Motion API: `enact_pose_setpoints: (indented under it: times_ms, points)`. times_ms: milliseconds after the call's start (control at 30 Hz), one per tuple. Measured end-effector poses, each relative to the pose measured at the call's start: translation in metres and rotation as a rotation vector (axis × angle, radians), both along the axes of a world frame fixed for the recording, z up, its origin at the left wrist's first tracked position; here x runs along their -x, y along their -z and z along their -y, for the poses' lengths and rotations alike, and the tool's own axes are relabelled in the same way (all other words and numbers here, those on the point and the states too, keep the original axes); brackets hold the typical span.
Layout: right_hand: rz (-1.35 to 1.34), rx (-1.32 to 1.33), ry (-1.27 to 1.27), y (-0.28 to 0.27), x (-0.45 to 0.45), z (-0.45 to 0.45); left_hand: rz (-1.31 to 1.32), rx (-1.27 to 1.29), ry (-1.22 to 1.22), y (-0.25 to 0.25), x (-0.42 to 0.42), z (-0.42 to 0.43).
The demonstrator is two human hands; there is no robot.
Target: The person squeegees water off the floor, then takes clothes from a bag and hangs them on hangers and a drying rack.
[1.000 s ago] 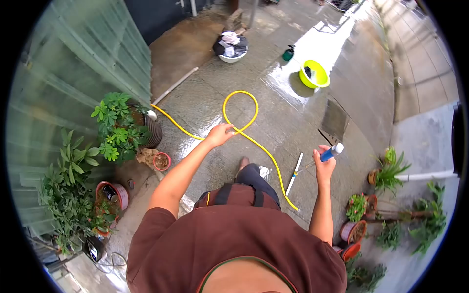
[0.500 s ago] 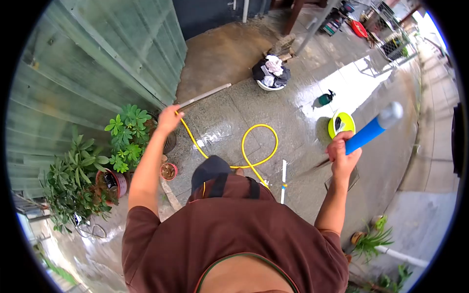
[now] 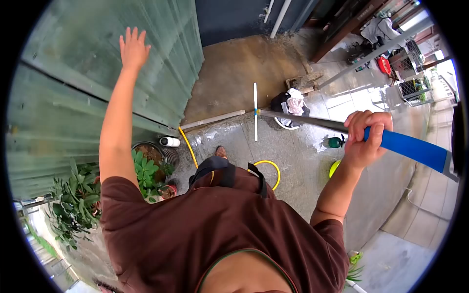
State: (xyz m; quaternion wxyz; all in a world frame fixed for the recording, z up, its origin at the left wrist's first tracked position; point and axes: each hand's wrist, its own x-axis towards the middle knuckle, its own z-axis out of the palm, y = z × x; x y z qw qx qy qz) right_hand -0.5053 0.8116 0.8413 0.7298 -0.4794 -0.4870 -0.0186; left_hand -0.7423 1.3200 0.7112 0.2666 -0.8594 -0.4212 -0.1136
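Note:
My right hand (image 3: 367, 136) grips the blue-sleeved end of a floor squeegee (image 3: 312, 120). Its long grey pole runs leftward to a narrow white head over the wet concrete, close to the edge of the brown floor patch. My left hand (image 3: 133, 50) is open, fingers spread, in front of the green corrugated metal wall (image 3: 163, 63); whether it touches the wall I cannot tell. A yellow hose (image 3: 188, 146) lies on the floor with one end by the foot of that wall, and its loop is partly hidden by my body.
A white basin of clothes (image 3: 288, 124) stands behind the pole. A green spray bottle (image 3: 335, 142) and a yellow-green basin (image 3: 333, 168) are at the right. Potted plants (image 3: 146, 171) and a white bottle (image 3: 169, 141) line the left wall. A pipe (image 3: 215, 119) edges the brown patch.
My left hand has left the hose and risen to the green wall, opening its fingers. The squeegee has swung forward, its head now near the brown patch. I have moved forward.

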Motion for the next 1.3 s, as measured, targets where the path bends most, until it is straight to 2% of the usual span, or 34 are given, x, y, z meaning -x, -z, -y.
enact_pose_setpoints:
  times_ms: [100, 167, 367, 500, 700, 733, 833, 967, 1000, 1100, 1167, 1300]
  points:
    - [-0.007, -0.058, 0.028, -0.001, -0.045, -0.069, -0.028, -0.091, -0.069, -0.035, -0.040, -0.067]
    - [0.023, -0.096, -0.009, -0.001, -0.073, -0.107, -0.071, -0.066, -0.146, -0.047, -0.057, -0.092]
    - [0.012, -0.173, -0.153, 0.016, -0.162, -0.242, -0.118, -0.211, -0.106, -0.025, -0.049, -0.129]
    - [-0.039, -0.163, -0.165, 0.019, -0.215, -0.330, -0.125, -0.236, -0.167, -0.016, -0.050, -0.153]
    - [-0.119, -0.071, -0.314, 0.027, -0.266, -0.431, -0.280, -0.206, -0.493, -0.020, -0.043, -0.182]
    - [-0.134, -0.065, -0.338, 0.029, -0.270, -0.447, -0.343, -0.176, -0.586, -0.024, -0.042, -0.187]
    - [-0.182, -0.022, -0.398, 0.035, -0.271, -0.493, -0.272, -0.149, -0.630, -0.025, -0.026, -0.205]
    - [-0.119, 0.016, -0.486, 0.050, -0.267, -0.563, -0.082, -0.268, -0.483, -0.005, 0.008, -0.236]
    - [-0.089, 0.005, -0.522, 0.052, -0.262, -0.583, -0.344, -0.199, -0.800, -0.016, -0.009, -0.232]
    - [-0.062, -0.014, -0.657, 0.054, -0.246, -0.646, -0.257, -0.324, -0.654, -0.002, 0.002, -0.242]
    - [-0.115, 0.008, -0.755, 0.051, -0.227, -0.684, -0.299, -0.318, -0.683, -0.006, -0.003, -0.233]
    - [-0.130, 0.072, -0.735, 0.051, -0.194, -0.749, -0.232, -0.312, -0.670, -0.001, 0.001, -0.242]
